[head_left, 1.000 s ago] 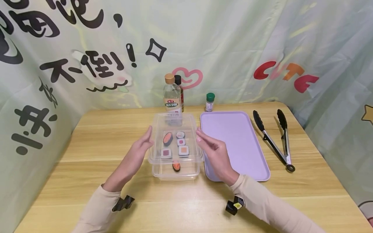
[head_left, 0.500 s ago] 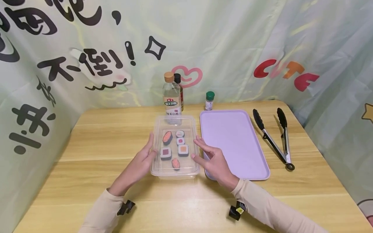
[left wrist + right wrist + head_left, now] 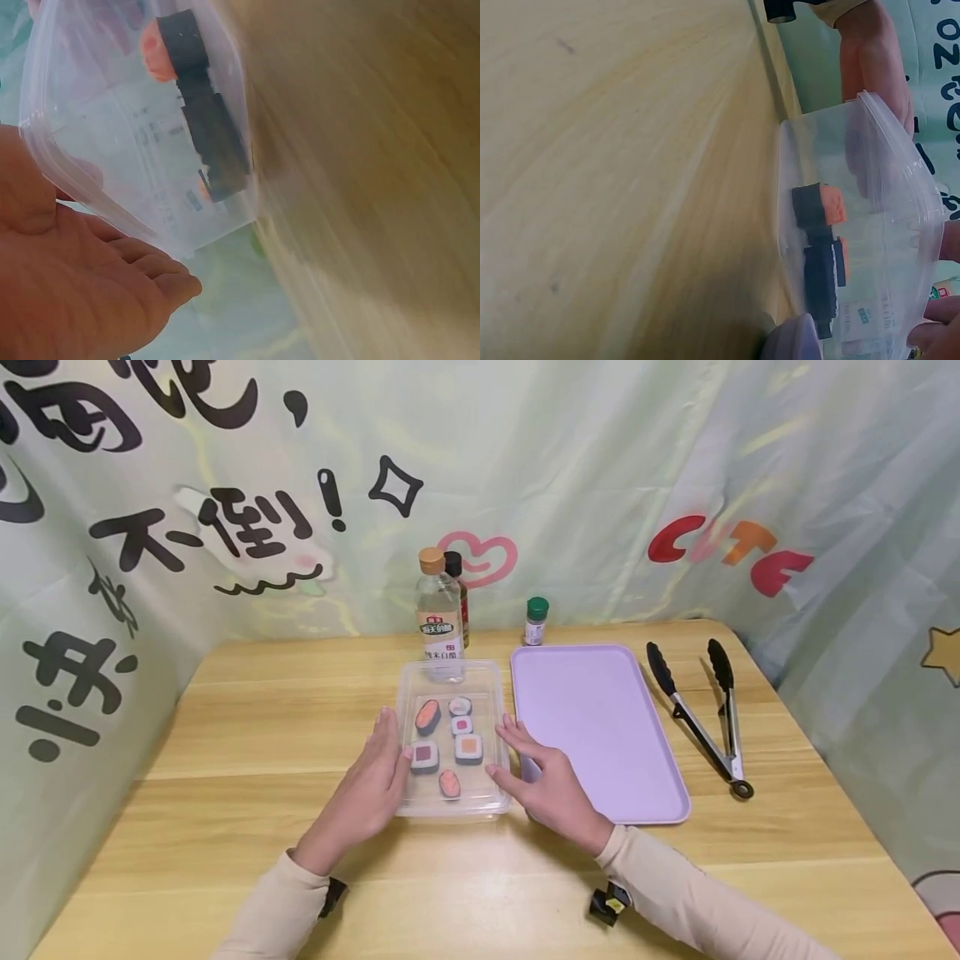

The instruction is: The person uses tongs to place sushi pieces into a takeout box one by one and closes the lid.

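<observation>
A clear plastic food box (image 3: 217, 234) stands on the table with its clear lid (image 3: 480, 785) over the top. Through the plastic show several toy-like sushi pieces, among them a square roll with an orange centre (image 3: 468, 748) and a salmon-topped piece (image 3: 450, 784). My left hand (image 3: 358, 797) lies along the left side with fairly straight fingers, its thumb over the lid's edge. At the right edge, my right hand (image 3: 553, 787) has its fingertips and thumb spread, touching the rim. In the right wrist view the sushi (image 3: 821, 274) rests on the box floor.
A lilac tray (image 3: 592, 727) lies right of the box, with black-tipped tongs (image 3: 708, 739) spread beyond it. Behind the box stand a clear vinegar bottle (image 3: 440, 618), a dark-capped bottle (image 3: 454, 568) and a green-capped shaker (image 3: 535, 621). A printed curtain (image 3: 585, 468) hangs behind the table.
The lid, held offset toward the back over the box a second ago, has come down and forward to line up with it. Both hands have moved slightly toward me, at the box's sides.
</observation>
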A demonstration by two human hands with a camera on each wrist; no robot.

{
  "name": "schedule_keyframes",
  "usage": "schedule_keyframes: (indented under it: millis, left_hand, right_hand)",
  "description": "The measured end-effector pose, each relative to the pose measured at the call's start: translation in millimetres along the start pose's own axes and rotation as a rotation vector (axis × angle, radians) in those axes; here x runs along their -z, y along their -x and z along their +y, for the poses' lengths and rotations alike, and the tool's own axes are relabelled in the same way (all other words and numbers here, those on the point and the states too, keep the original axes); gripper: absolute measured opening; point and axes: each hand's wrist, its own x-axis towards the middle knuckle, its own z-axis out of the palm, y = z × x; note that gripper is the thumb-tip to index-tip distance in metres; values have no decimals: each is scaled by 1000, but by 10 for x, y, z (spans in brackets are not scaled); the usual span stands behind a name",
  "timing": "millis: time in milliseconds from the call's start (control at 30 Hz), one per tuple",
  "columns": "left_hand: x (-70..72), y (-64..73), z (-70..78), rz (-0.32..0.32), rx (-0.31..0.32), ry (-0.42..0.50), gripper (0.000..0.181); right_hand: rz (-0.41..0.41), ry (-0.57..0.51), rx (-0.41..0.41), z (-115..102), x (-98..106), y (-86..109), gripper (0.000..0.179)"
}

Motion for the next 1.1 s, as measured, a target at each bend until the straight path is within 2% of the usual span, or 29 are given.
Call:
schedule_keyframes:
  millis: [267, 467, 633, 733, 867, 967, 1100]
  left_hand:
    - [0, -9, 21, 6, -1, -60, 67]
    - [166, -92, 61, 10, -11, -118, 72]
    - [254, -359, 134, -3, -62, -213, 70]
    - [233, -578, 155, -19, -101, -286, 68]
    - [169, -828, 126, -35, -114, -340, 66]
    - [127, -928, 75, -32, -116, -360, 66]
    - [90, -948, 36, -26, -111, -379, 66]
  right_hand:
    - [-9, 62, 20, -46, 48, -30, 60]
    - [-2, 114, 21, -136, 145, -247, 61]
    - [-61, 263, 78, -127, 151, -601, 64]
    - [-133, 411, 114, -74, 105, -824, 69]
    - [-202, 579, 144, 9, 45, -1032, 72]
    - [-222, 643, 153, 28, 31, -1090, 73]
    - [-245, 687, 159, 14, 33, -1105, 72]
